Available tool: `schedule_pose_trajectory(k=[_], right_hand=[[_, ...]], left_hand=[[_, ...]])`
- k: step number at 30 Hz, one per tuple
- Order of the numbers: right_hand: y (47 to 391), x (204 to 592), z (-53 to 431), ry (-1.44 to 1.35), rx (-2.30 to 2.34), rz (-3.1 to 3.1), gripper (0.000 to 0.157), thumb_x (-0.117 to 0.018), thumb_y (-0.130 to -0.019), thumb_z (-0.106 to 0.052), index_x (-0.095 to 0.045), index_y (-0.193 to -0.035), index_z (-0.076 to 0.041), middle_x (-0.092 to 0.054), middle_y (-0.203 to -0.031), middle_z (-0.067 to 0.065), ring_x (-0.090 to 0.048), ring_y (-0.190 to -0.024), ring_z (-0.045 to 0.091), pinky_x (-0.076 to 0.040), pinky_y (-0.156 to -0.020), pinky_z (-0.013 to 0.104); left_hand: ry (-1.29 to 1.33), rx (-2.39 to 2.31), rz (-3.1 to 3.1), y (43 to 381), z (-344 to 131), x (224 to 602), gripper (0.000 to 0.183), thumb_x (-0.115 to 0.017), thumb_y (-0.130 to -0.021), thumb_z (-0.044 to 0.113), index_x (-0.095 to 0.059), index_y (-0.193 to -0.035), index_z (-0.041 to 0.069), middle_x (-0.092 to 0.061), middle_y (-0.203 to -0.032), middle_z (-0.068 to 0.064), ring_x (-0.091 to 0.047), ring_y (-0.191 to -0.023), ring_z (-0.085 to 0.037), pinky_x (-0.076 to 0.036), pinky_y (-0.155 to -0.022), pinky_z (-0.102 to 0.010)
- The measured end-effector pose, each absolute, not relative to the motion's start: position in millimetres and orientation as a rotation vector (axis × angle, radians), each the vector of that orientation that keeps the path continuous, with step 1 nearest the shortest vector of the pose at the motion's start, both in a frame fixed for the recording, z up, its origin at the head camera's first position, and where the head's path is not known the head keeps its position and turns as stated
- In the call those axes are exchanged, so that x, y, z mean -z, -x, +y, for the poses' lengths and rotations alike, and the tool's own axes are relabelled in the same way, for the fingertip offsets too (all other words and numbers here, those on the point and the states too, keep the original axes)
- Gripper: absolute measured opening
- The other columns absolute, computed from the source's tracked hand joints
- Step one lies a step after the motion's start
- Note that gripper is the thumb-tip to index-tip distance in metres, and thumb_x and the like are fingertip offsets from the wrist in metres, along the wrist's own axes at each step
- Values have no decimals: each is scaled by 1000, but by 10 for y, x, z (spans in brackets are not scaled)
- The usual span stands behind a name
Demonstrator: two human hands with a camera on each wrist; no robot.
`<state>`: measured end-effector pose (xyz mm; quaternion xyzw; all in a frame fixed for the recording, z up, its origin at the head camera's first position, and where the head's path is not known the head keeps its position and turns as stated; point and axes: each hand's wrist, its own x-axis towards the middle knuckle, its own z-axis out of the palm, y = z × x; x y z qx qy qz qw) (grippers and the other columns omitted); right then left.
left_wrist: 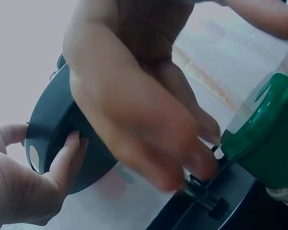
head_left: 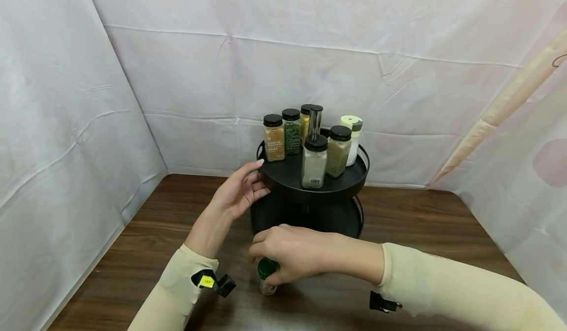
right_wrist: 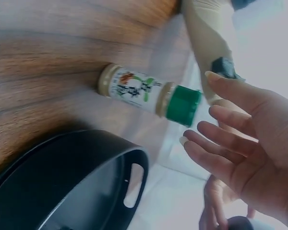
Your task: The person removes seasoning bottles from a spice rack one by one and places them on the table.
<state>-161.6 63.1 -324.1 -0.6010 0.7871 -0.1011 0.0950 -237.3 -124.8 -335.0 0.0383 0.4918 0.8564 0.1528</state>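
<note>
A two-tier black turntable rack (head_left: 283,176) stands on the wooden table. My left hand (head_left: 241,191) holds the left side of its upper tier, thumb at the rim and the other fingers lower against the side. In front of the rack, a seasoning bottle with a green cap (right_wrist: 182,105) and a printed label stands on the table. My right hand (head_left: 294,252) hovers over this bottle; in the right wrist view its fingers are loosely bent and apart from the cap. The lower tier (right_wrist: 81,163) is beside the bottle, partly hidden by my right hand in the head view.
Several spice jars with black lids, including an orange-brown one (head_left: 274,139) and a pale one (head_left: 314,166), stand on the upper tier. A white bottle with a light green cap (head_left: 352,141) is at its right. White cloth (head_left: 248,75) hangs behind the table.
</note>
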Motion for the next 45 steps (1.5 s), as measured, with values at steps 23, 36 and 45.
schedule_pose_trajectory(k=[23,36,45], right_hand=[[1470,3146,1236,1810,934,2479,35,-76,-101,-35,-68,-131,-20,-66,-131,-10,-62,-122,2,-51,-101,22],[1422,3132,1383,1761,1187,2506,32,-75,-103,-23,-67,-133,-23,-68,-132,-7,-65,-121,7,-55,-98,29],[1409,3069,1536,1737,1227,2563,34,-78,-100,-19,-67,-132,-24,-68,-130,-11,-66,-119,9,-57,-96,32]], left_hand=[[-92,-2469,1388,2388,-1243,3363,43,-62,-108,29,-47,-141,5,-68,-105,-6,-71,-93,-18,-60,-85,-31],[-65,-2476,1429,2329,-1240,3312,50,-61,-109,32,-42,-148,7,-67,-108,-6,-70,-96,-19,-59,-88,-32],[-37,-2502,1406,2283,-1167,3301,44,-61,-109,33,-47,-141,6,-66,-106,-5,-72,-96,-19,-60,-89,-34]])
